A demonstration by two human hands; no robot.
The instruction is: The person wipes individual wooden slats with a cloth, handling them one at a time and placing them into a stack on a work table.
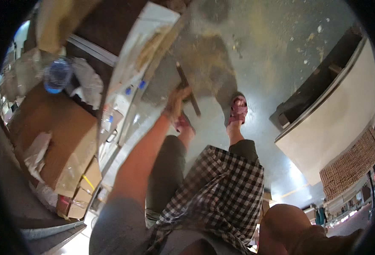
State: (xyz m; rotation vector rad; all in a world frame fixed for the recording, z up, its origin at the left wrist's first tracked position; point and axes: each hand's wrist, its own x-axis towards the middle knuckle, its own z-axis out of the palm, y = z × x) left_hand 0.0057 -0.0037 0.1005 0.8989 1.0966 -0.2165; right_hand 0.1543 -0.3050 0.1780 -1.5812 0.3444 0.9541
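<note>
One grey sleeve (120, 225), left fingers (185, 91) around one stick (194, 104), two sandals (238, 113)

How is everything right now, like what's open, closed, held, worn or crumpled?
Left hand: closed around the stick.
Dark brown stick: held, tilted.
Pinkish-red shoes: worn on both feet.
Checked cloth: worn, hanging in front of the person.
White plastic: crumpled.
Clear container: can't tell if open or closed.
Floor: stained and speckled.
</note>
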